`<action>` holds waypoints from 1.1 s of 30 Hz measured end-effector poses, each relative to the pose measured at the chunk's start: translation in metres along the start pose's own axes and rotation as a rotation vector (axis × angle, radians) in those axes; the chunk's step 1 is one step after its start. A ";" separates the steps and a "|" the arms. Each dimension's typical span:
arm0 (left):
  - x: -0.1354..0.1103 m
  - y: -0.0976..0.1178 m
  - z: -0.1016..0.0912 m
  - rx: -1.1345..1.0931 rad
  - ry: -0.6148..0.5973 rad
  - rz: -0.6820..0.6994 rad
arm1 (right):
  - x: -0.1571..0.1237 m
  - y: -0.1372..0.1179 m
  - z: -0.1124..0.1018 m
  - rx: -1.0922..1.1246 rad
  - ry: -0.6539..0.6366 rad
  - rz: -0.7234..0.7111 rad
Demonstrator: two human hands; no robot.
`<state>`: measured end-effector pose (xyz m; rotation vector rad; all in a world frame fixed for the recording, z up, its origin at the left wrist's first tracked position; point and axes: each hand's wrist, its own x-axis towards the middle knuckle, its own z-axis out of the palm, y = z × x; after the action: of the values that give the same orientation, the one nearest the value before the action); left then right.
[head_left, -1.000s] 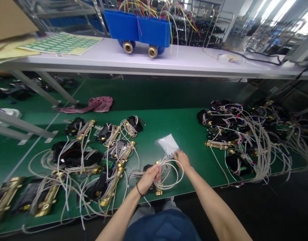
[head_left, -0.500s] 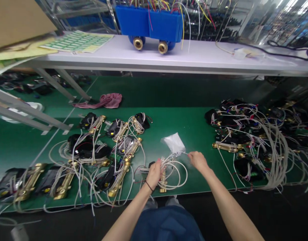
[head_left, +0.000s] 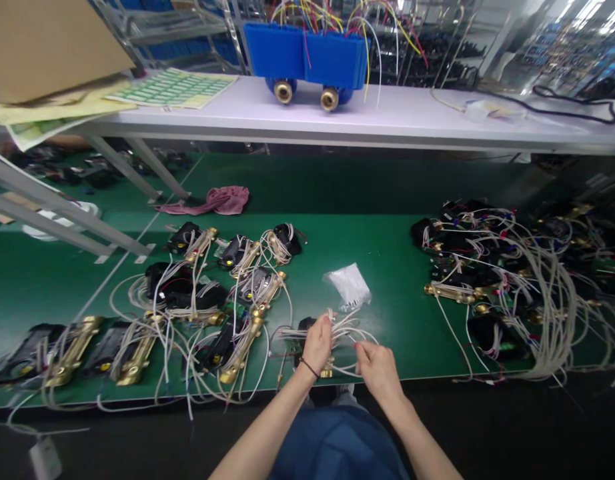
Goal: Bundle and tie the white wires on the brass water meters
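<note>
My left hand point(head_left: 317, 343) is closed around a bundle of thin white cables point(head_left: 345, 327) over a brass-and-black meter unit point(head_left: 327, 371) near the bench's front edge. Most of that unit is hidden under the hand and the cables. To the right, my right hand point(head_left: 380, 368) is closed, its thumb and fingers pinching a looped part of the same white cables. Just beyond both hands lies a clear plastic bag point(head_left: 349, 285) with small pale pieces in it.
Several brass meter units with cables point(head_left: 237, 340) lie on the left of the green bench point(head_left: 357, 233). A tangled heap of similar units point(head_left: 492, 280) lies at the right. A pink cloth point(head_left: 227, 200) rests behind. Above stands a white shelf point(head_left: 412, 120) with blue housings point(head_left: 307, 60).
My right hand has come nearer to me and slightly left, from beside the plastic bag to the cable loop. My left hand has shifted slightly right, still holding the bundle.
</note>
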<state>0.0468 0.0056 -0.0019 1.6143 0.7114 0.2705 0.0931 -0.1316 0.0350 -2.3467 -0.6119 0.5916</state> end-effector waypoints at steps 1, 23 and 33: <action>-0.001 -0.001 0.000 -0.031 -0.010 -0.023 | 0.005 0.003 0.010 0.087 0.005 0.010; -0.010 0.002 0.011 0.397 0.064 0.144 | 0.000 0.000 0.031 0.113 0.015 -0.102; -0.003 -0.008 0.014 0.087 0.046 0.136 | 0.005 0.002 0.021 -0.408 0.052 -0.237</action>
<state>0.0497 -0.0069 -0.0113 1.7476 0.6572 0.3809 0.0866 -0.1206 0.0175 -2.5964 -1.0509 0.3185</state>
